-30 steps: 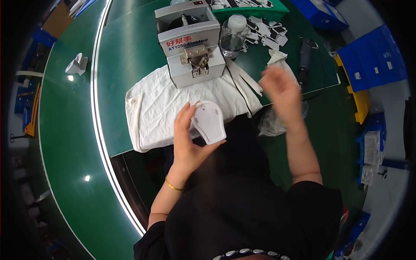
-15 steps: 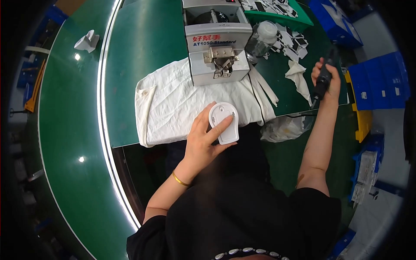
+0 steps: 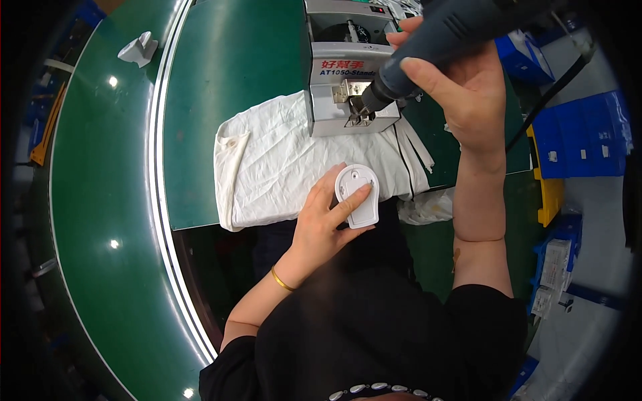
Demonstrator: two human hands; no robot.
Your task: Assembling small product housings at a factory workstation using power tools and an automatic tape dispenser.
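My left hand (image 3: 319, 222) grips a small white plastic housing (image 3: 365, 215), rounded at its far end, with the thumb across its recessed face. In my right hand (image 3: 471, 100) is a dark electric screwdriver (image 3: 435, 50), raised and slanting down to the left. Its tip is at the metal bracket (image 3: 349, 92) on the front of a grey screw feeder (image 3: 354, 53); whether it touches a screw there I cannot make out. The feeder stands at the back of a folded white cloth (image 3: 274, 157).
A lit strip (image 3: 158, 134) divides the bench from a green surface (image 3: 107, 200) at left, where a white plastic part (image 3: 138, 50) lies. Blue bins (image 3: 582, 137) and a yellow bin (image 3: 550, 194) stand at right. A cord (image 3: 552, 97) hangs beside my right arm.
My right hand has brought the screwdriver from the far right up and leftward to the feeder's front. My left hand still holds the housing, and the view has shifted slightly.
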